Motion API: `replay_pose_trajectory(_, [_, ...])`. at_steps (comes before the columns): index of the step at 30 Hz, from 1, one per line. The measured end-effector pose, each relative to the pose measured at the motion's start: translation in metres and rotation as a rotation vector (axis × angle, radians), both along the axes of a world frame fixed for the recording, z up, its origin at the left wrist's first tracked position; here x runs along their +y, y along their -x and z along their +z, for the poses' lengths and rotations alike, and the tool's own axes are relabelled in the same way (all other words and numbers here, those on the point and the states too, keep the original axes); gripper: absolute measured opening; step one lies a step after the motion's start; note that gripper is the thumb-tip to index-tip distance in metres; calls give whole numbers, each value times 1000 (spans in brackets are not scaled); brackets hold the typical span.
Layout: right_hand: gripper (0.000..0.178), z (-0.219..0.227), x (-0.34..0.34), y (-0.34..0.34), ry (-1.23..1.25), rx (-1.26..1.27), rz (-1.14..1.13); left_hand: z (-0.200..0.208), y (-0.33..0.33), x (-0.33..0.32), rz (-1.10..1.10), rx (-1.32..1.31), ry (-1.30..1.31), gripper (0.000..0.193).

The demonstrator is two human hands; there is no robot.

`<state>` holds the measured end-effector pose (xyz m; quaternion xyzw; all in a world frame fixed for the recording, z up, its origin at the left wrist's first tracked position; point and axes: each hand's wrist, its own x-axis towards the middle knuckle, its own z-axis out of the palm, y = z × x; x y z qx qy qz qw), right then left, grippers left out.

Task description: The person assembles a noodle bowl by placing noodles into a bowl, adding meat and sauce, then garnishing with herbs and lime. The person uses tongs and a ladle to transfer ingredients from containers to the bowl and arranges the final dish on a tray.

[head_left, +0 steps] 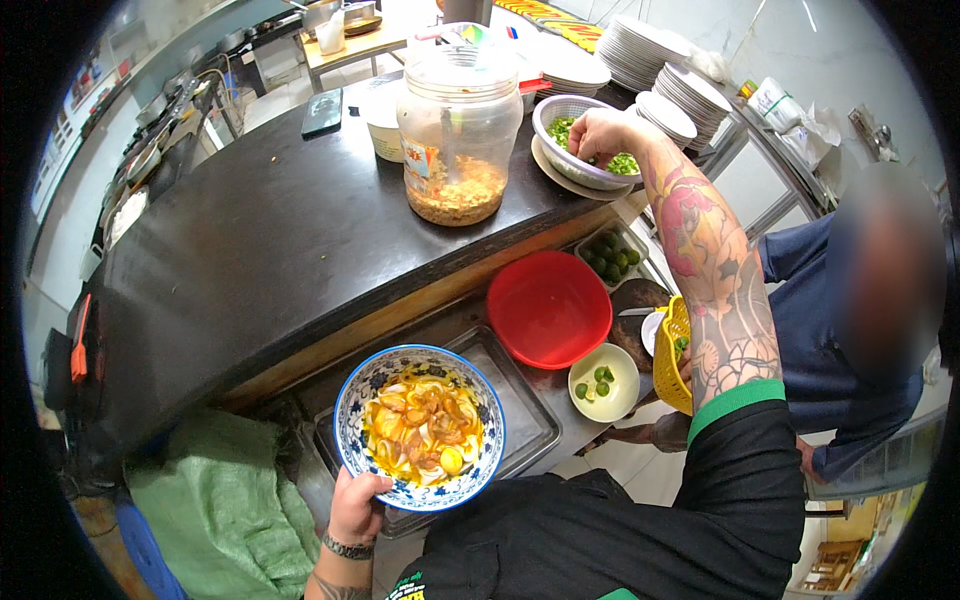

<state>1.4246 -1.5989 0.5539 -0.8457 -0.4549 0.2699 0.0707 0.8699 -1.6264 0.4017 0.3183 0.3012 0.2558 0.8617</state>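
Note:
My left hand (356, 510) grips the near rim of a blue-and-white patterned bowl (350, 420), thumb over the edge. Inside the bowl lie wide pale noodles (425, 418) in a yellow-orange sauce, topped with brownish pieces of meat, with a round yellow piece near the rim. At the counter's far right, my right arm stretches out to a pale purple-grey plastic basket (548, 115) of chopped green onions (622, 163). My right hand (605, 135) dips into it with fingers curled together in the greens; the fingertips are partly hidden. Beneath the basket is a plate (560, 177).
A large clear jar (460, 150) of brown crumbs stands beside the basket; a phone (322, 113) lies farther left. Stacked plates (640, 55) fill the back right. Below the counter are a red basin (550, 310) and a bowl of limes (605, 385). A person (815, 260) in dark blue is close on the right.

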Motion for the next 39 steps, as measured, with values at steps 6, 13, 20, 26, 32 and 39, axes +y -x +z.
replay_pose_trajectory(6, [50,4,-7,16,77,-183,-36,-4,5,4,-60,124,18,62])
replay_pose_trajectory(13, [27,-4,16,19,-105,-297,57,-18,13,7,-93,131,24,61])
replay_pose_trajectory(20, [19,30,4,25,-401,-208,-53,-7,10,9,-198,191,9,55])
replay_pose_trajectory(26, [15,69,-32,123,-556,186,150,-11,2,1,-74,110,-70,36])
replay_pose_trajectory(32, [17,28,-40,290,-307,219,711,-4,3,13,-201,159,-36,31])
replay_pose_trajectory(39, [16,10,-36,339,-347,-102,892,5,5,15,-251,166,-28,27])
